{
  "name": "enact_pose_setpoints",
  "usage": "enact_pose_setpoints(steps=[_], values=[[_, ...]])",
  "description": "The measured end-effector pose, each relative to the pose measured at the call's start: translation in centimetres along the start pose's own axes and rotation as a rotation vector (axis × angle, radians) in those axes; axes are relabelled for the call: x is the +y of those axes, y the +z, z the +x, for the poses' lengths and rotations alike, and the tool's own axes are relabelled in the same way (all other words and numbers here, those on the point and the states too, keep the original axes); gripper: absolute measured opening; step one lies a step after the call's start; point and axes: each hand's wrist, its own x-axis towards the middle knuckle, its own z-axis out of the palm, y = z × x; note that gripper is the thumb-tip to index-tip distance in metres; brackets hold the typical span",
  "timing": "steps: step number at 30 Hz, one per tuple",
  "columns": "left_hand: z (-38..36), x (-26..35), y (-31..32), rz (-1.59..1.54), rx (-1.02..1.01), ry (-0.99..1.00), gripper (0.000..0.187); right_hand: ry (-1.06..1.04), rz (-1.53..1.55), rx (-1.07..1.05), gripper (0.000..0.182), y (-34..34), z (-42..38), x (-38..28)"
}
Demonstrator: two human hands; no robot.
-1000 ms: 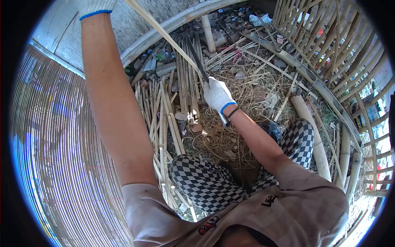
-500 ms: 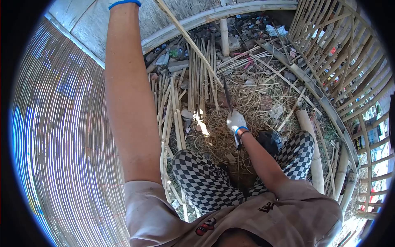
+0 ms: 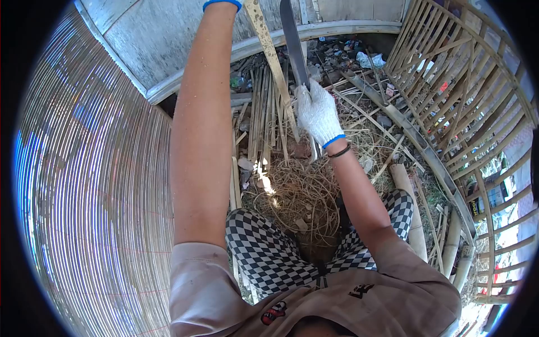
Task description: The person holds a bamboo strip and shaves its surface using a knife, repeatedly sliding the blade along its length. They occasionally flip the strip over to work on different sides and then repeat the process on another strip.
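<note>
My right hand point(image 3: 319, 112), in a white knit glove with a blue cuff, is closed around a machete point(image 3: 294, 48). The long dark blade points up and away from me; part of the handle shows below the glove. Just left of the blade a bamboo strip point(image 3: 270, 59) slants from the top edge down beside my right hand. Stretched far forward, my left arm point(image 3: 203, 129) leaves the picture at the top. Only the blue glove cuff point(image 3: 222, 5) shows there, so my left hand and whatever it holds are out of sight.
Cut bamboo strips point(image 3: 261, 112) lie ahead on the left. Curly shavings point(image 3: 303, 194) cover the ground between my knees. A slatted bamboo fence point(image 3: 449, 90) curves along the right, a fine slatted screen point(image 3: 101, 185) along the left. Bamboo poles point(image 3: 409, 208) lie by my right knee.
My right hand has moved forward and up with the machete, away from my lap. My left arm has shifted right, and the bamboo strip's lower end now sits lower in view.
</note>
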Motion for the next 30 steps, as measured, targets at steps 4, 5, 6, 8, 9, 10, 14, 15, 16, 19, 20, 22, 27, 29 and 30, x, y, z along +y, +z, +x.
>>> enact_pose_setpoints(steps=[4,5,6,8,9,10,14,15,16,19,20,22,27,29,30], values=[[0.6,-2.2,0.8,-0.221,0.2,0.301,0.055,-0.039,0.094,-0.016,0.018,-0.9,3.2,-3.6],[0.5,-1.9,0.7,-0.302,0.167,0.253,0.056,-0.045,0.11,-0.044,0.019,-1.0,3.8,-4.0],[0.2,-1.6,0.5,-0.38,0.133,0.203,0.058,-0.051,0.126,-0.072,0.021,-1.1,4.4,-4.5],[-0.2,-1.0,0.1,-0.483,0.083,0.131,0.06,-0.064,0.153,-0.12,0.023,-1.1,5.8,-5.1],[-0.2,-1.0,0.2,-0.483,0.082,0.119,0.06,-0.072,0.126,-0.121,0.023,-1.1,6.1,-5.8],[-0.3,-1.0,0.4,-0.477,0.081,0.114,0.06,-0.08,0.099,-0.122,0.024,-1.2,6.4,-6.5],[-0.7,-1.2,0.9,-0.457,0.084,0.103,0.06,-0.086,-0.049,-0.095,0.035,-1.3,7.3,-9.3],[-0.8,-1.2,1.1,-0.452,0.086,0.101,0.06,-0.037,-0.019,-0.112,0.035,-1.8,7.1,-10.6],[-0.8,-1.2,1.1,-0.447,0.09,0.1,0.06,0.011,0.01,-0.129,0.036,-2.2,6.9,-11.8],[-0.8,-1.3,1.3,-0.447,0.099,0.1,0.06,-0.082,-0.065,-0.109,0.036,-2.3,7.6,-12.0],[-0.9,-1.4,1.5,-0.438,0.107,0.102,0.06,-0.153,-0.116,-0.086,0.036,-2.3,8.1,-11.8],[-1.0,-0.9,1.5,-0.497,0.098,0.13,0.051,-0.2,-0.156,-0.077,0.036,-2.5,8.9,-12.0],[-1.4,0.1,2.0,-0.566,0.091,0.18,0.035,-0.188,-0.069,-0.077,0.037,-2.2,10.7,-12.5],[-1.1,0.1,2.1,-0.567,0.116,0.197,0.034,-0.146,-0.046,-0.111,0.041,-2.4,11.0,-13.2],[-1.0,0.1,2.1,-0.566,0.13,0.204,0.034,-0.146,-0.073,-0.124,0.042,-2.4,11.1,-13.2]])
